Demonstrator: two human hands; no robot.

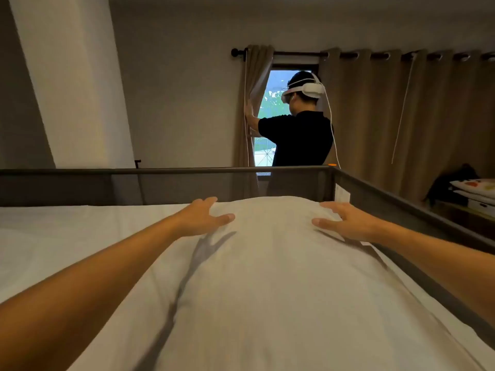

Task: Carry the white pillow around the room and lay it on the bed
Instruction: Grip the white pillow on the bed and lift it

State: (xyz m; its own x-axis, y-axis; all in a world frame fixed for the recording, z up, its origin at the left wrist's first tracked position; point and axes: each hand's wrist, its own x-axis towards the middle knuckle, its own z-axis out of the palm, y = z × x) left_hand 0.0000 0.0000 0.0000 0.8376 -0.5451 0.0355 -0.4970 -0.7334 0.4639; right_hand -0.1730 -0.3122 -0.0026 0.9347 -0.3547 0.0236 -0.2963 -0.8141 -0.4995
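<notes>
The white pillow (270, 277) lies lengthwise on the bed (67, 236), which has a white sheet, and its far end reaches toward the right corner. My left hand (203, 218) rests flat on the pillow's far left edge with fingers spread. On the far right edge my right hand (345, 220) lies the same way, fingers apart. Neither hand closes around the fabric. Both forearms stretch out over the pillow and cast dark shadows on it.
A dark mesh guard rail (160, 172) runs along the bed's far side and down the right side (401, 207). Beyond it a person in a black shirt with a white headset (300, 135) holds a beige curtain (388, 116) at the window. Folded bedding (474, 188) sits at right.
</notes>
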